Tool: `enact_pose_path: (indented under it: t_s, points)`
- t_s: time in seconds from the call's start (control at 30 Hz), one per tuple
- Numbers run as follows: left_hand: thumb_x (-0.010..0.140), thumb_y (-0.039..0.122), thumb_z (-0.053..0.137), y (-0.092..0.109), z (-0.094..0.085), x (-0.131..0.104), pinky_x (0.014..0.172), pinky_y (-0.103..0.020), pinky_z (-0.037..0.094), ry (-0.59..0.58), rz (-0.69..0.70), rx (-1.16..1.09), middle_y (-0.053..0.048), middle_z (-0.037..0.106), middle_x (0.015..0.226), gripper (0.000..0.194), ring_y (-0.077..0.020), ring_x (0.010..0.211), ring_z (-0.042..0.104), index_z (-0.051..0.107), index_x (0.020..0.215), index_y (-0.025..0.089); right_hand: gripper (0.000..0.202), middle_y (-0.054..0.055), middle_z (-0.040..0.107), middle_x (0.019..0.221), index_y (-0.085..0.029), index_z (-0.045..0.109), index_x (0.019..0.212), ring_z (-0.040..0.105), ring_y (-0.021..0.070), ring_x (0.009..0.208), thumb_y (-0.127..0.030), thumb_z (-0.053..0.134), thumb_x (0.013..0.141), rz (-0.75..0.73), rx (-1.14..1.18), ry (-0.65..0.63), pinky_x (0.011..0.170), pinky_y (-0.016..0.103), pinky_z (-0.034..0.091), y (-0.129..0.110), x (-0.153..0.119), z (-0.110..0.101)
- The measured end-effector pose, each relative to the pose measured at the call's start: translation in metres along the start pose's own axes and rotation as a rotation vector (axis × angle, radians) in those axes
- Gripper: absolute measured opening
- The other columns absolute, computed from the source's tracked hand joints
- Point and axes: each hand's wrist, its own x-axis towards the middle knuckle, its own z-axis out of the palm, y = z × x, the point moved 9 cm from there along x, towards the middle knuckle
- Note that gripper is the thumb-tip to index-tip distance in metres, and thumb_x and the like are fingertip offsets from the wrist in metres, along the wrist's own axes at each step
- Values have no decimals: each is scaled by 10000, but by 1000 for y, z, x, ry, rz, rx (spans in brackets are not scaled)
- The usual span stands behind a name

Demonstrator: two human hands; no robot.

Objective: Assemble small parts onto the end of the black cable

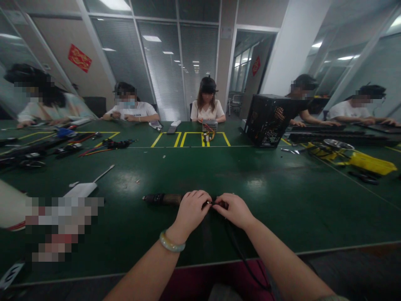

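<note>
A dark, pen-shaped electric screwdriver (163, 199) lies on the green table, its tip pointing left. My left hand (191, 211) is closed around its rear end, which the fingers mostly cover. Close beside it, my right hand (234, 211) pinches the end of a black cable (236, 244) between thumb and fingers. That cable hangs from the right hand over the table's front edge. Between the fingertips of both hands a small shiny metal bit shows; whether plug and screwdriver are joined cannot be made out.
A white device with a stick (82, 189) lies at left near a co-worker's arm. Cable bundles (115, 143) lie farther back left. A black computer case (266, 121) stands back right, beside a yellow object (371, 162). Several people sit around the green table (282, 184).
</note>
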Motion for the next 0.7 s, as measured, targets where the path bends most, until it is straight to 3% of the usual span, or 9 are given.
enact_pose_path:
  t_s: [0.27,0.7]
  points:
    - [883,232,601,-2,2,0,864,-367,408,5,-9,7,-8,645,1034,67,-206,991,571,632,937,258,81,-11,662,757,-233,698,845,578,149,700,-269,629,867,-5,-31,-26,690,264,391,1,4,11]
    - [848,201,622,-5,3,-1,863,-371,412,13,-31,-20,-11,648,1021,141,-213,978,578,593,978,248,88,-4,682,828,-237,689,873,604,160,767,-256,604,889,-6,-47,21,750,283,407,2,3,8]
